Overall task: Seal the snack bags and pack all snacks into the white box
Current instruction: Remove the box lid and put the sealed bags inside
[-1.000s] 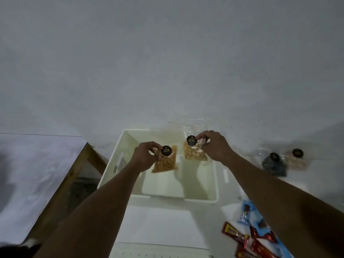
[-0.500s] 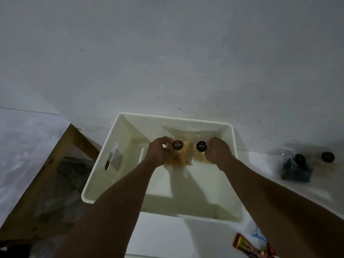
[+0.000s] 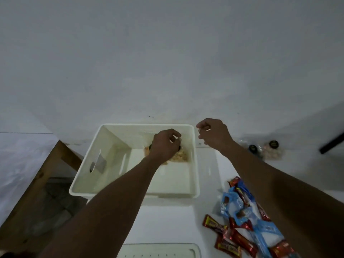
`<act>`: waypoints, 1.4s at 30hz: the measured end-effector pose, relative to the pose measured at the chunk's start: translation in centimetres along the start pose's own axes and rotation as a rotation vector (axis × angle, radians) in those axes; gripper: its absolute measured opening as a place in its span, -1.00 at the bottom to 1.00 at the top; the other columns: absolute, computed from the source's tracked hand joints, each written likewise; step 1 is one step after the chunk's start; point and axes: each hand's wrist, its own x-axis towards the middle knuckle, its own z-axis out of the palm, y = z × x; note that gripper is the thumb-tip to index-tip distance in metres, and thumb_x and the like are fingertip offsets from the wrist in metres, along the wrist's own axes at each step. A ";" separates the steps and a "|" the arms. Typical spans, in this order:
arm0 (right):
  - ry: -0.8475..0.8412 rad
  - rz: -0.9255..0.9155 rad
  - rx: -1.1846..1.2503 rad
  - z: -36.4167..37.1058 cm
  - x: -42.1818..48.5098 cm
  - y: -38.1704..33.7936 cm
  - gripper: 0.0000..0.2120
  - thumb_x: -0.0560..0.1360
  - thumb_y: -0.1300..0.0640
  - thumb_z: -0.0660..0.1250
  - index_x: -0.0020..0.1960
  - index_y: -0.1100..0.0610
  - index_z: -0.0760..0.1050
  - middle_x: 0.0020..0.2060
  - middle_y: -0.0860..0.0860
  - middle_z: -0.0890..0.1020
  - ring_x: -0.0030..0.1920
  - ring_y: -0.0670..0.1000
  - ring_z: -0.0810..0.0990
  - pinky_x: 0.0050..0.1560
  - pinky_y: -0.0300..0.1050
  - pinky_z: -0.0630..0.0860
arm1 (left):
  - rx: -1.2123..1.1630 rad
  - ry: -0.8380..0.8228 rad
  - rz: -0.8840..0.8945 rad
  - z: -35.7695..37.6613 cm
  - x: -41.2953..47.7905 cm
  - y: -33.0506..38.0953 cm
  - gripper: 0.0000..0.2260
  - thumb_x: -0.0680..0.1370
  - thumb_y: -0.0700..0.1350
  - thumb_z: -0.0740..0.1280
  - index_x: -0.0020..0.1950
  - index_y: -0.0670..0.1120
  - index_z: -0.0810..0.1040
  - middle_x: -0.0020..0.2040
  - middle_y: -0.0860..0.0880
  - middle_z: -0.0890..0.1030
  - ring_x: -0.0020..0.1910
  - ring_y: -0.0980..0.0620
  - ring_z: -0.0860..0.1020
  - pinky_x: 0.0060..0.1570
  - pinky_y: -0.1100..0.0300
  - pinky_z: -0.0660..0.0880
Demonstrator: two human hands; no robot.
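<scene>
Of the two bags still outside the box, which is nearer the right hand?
The left bag, partly hidden behind the forearm. The pale bag lies farther right, away from the right hand.

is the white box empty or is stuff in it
Not empty: two snack bags lie in the white box at its far right corner, partly under the left hand.

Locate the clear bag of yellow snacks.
Head view: the clear bag of yellow snacks lies in the far right corner of the white plastic box, partly under the left hand.
</scene>
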 end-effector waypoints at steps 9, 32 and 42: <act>0.236 0.238 0.028 -17.5 -1.0 17.5 -0.84 0.48 0.24 0.36 -0.02 0.04 0.62 -0.01 0.02 0.65 -0.03 0.05 0.60 -0.02 -0.12 0.49 | -0.099 -0.162 0.169 15.7 -0.8 12.7 -0.91 0.48 0.02 0.46 -0.09 0.03 0.67 -0.18 0.06 0.64 -0.20 0.15 0.58 -0.06 0.24 0.51; -0.024 0.261 0.399 -23.1 7.0 32.6 -0.72 0.37 0.38 0.49 -0.18 -0.01 0.66 0.00 0.12 0.63 0.08 0.28 0.63 0.05 0.27 0.61 | -0.171 -0.282 -0.090 33.4 5.1 8.9 -0.60 0.32 -0.32 0.56 -0.06 0.15 0.69 0.00 0.09 0.69 0.10 0.02 0.62 0.10 -0.05 0.61; -0.072 0.050 0.413 -22.3 3.1 15.6 -0.76 0.39 0.44 0.46 -0.10 0.12 0.63 -0.12 0.10 0.61 -0.19 0.13 0.63 -0.03 0.21 0.57 | -0.129 -0.171 0.100 16.3 3.2 12.5 -0.67 0.33 -0.30 0.56 0.03 -0.01 0.70 -0.01 0.03 0.65 -0.14 0.12 0.60 -0.11 0.28 0.60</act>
